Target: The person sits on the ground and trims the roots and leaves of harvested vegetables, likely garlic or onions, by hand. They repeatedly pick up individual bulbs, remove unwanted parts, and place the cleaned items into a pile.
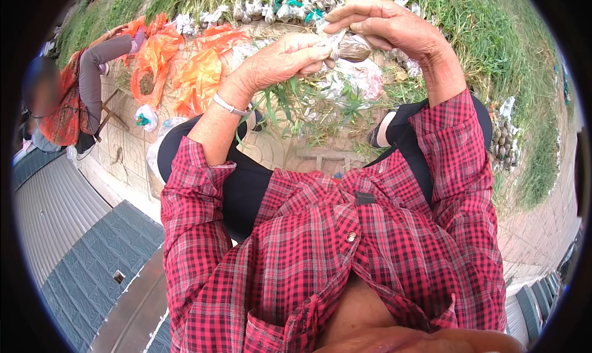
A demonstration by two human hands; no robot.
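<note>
My left hand [291, 59] pinches the white plastic neck of a small bag-wrapped root ball [354, 48], brown soil showing through the clear film. Just above and to the right is my right hand [393, 27], its fingers bent over the loose plastic; whether they grip it is not clear. Green plant stems [286, 98] hang below my left hand, and it cannot be told whether they belong to this bundle. Crumpled white and pinkish plastic bags [356, 80] lie on the paving beneath my hands.
Bagged seedlings [254, 8] stand in a row along the grass. Orange plastic bags [199, 78] lie to the left, near a seated person [69, 98]. More bagged root balls [504, 140] lie at the right. A small wooden stool [111, 112] stands beside the person.
</note>
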